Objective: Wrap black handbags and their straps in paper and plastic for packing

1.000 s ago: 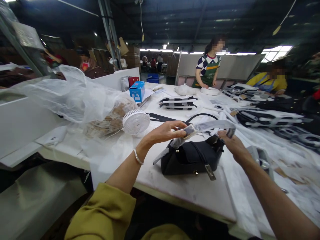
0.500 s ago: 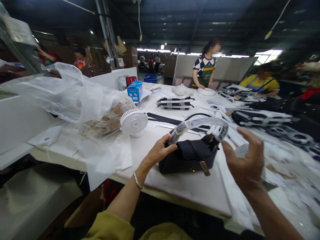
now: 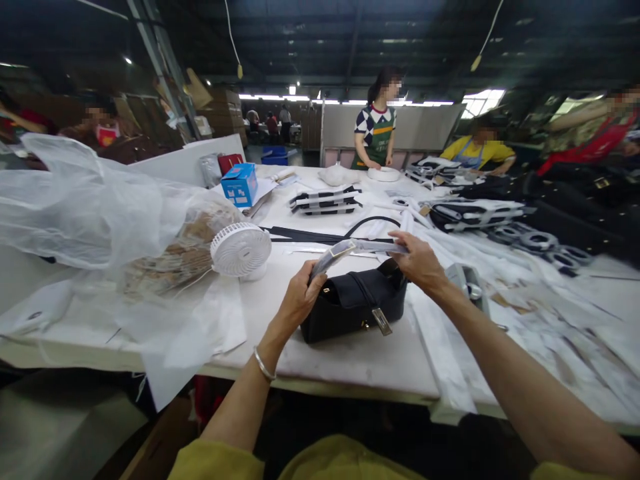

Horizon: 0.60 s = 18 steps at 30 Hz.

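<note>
A black handbag [image 3: 357, 303] stands upright near the front edge of the white table, its metal clasp [image 3: 381, 321] hanging at the front. The bag's handle [image 3: 345, 251] is wrapped in clear plastic and arches over the top. My left hand [image 3: 303, 293] is closed around the handle's left end, thumb toward me. My right hand [image 3: 417, 261] grips the handle's right end, with the fingers over the top. Behind the bag lie black straps [image 3: 305, 235] on the table.
Left of the bag are a white fan [image 3: 241, 249] and a large clear plastic bag [image 3: 115, 200]. A blue box [image 3: 239, 185] stands farther back. Plastic wrapping [image 3: 545, 340] and a grey metal object [image 3: 469, 288] lie to the right. Co-workers are across the table.
My right hand, open and apart from the bag before, has moved in and taken hold of the handle. My left hand stays on it. The view has turned right.
</note>
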Available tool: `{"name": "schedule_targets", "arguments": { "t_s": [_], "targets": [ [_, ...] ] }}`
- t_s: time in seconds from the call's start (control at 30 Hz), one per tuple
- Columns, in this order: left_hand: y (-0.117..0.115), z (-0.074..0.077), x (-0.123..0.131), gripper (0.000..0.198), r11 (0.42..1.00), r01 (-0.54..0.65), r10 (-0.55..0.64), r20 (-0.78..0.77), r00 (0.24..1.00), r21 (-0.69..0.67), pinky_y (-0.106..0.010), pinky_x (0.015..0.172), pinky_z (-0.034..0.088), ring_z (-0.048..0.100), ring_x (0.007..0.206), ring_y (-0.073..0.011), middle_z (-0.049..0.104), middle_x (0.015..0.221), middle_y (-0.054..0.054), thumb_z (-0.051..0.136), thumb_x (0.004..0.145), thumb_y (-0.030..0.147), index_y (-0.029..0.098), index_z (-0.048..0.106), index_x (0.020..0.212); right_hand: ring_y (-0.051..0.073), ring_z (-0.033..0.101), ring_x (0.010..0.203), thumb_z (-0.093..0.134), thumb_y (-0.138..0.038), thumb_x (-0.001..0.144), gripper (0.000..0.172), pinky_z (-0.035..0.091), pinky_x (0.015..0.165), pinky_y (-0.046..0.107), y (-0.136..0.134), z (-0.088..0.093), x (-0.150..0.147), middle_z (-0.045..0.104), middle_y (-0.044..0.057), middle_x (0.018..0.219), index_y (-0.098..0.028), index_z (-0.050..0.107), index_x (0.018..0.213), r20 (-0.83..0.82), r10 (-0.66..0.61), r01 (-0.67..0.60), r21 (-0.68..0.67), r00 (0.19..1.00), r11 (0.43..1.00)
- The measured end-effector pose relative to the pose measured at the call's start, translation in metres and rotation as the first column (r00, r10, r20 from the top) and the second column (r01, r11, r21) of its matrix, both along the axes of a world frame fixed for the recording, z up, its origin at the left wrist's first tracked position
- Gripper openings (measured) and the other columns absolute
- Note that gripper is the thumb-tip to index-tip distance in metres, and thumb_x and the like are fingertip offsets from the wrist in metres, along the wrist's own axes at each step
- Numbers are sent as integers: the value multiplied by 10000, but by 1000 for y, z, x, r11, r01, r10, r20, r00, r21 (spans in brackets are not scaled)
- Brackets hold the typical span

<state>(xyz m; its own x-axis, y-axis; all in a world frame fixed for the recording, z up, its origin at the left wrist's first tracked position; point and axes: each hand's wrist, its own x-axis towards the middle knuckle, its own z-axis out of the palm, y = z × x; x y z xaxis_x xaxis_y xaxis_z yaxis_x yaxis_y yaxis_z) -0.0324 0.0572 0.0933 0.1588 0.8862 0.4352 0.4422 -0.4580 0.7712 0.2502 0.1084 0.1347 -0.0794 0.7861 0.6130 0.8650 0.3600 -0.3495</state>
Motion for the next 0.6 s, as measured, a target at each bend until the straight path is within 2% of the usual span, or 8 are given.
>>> {"name": "schedule_targets", "arguments": {
  "t_s": [0.07,0.13,0.2,0.27,0.37,0.5,0.53,0.6],
  "targets": [
    [-9,-5,-2,330,981,-69,64,32,997,180,-373,922,481,590,1055,-207,616,1157,-88,449,971,344,188,484,1260,294,585,1114,591,-399,843,509,414,991,457,-12,-9,19,651,137,1179,-166,557,1295,-108,-13,33,185,994,982],
    [-24,-14,-4,454,884,-198,190,62,980,424,-456,1037,431,499,1254,-264,523,1334,-146,528,941,316,190,412,1361,286,550,1191,636,-410,817,635,399,1039,463,-23,-21,40,593,147,1289,-166,475,1380,-292,-102,178,246,951,953],
    [-42,-23,-4,542,751,-239,265,50,963,616,-499,1067,418,468,1306,-289,517,1344,-144,613,895,271,217,395,1388,277,582,1161,643,-427,817,619,434,1019,457,-30,-37,60,609,141,1270,-179,492,1363,-486,-185,268,106,854,958],
    [-55,-27,1,575,687,-127,245,-64,968,715,-490,1056,448,496,1294,-284,565,1295,-122,654,866,226,241,406,1384,287,603,1143,641,-468,820,543,449,1007,458,-30,-57,73,639,141,1234,-189,566,1280,-611,-237,211,-115,756,971],
    [-59,-25,18,542,739,71,217,-337,916,670,-479,1078,440,487,1322,-278,581,1326,-138,621,887,204,209,415,1389,299,562,1217,621,-574,827,520,440,1020,442,-23,-85,68,612,149,1307,-208,629,1196,-731,-202,-47,-305,652,951],
    [-48,-14,44,436,814,133,231,-525,819,566,-539,1147,324,469,1344,-277,586,1360,-127,553,920,172,185,483,1350,280,617,1138,435,-707,881,631,494,957,447,-17,-99,34,684,141,1199,-185,679,1139,-829,-100,-406,-370,550,836],
    [-47,-12,48,418,812,132,236,-526,817,569,-551,1158,295,470,1344,-275,598,1349,-115,544,924,160,191,499,1338,279,638,1094,410,-712,888,648,504,939,455,-17,-99,27,708,137,1143,-177,690,1121,-826,-85,-430,-374,557,821],
    [-50,-10,52,395,796,106,254,-488,835,596,-561,1170,253,472,1342,-272,614,1333,-102,531,926,136,198,522,1316,286,653,1043,434,-697,885,636,511,913,468,-23,-99,20,724,138,1089,-161,697,1105,-774,-72,-327,-348,629,879]
  ]
}}
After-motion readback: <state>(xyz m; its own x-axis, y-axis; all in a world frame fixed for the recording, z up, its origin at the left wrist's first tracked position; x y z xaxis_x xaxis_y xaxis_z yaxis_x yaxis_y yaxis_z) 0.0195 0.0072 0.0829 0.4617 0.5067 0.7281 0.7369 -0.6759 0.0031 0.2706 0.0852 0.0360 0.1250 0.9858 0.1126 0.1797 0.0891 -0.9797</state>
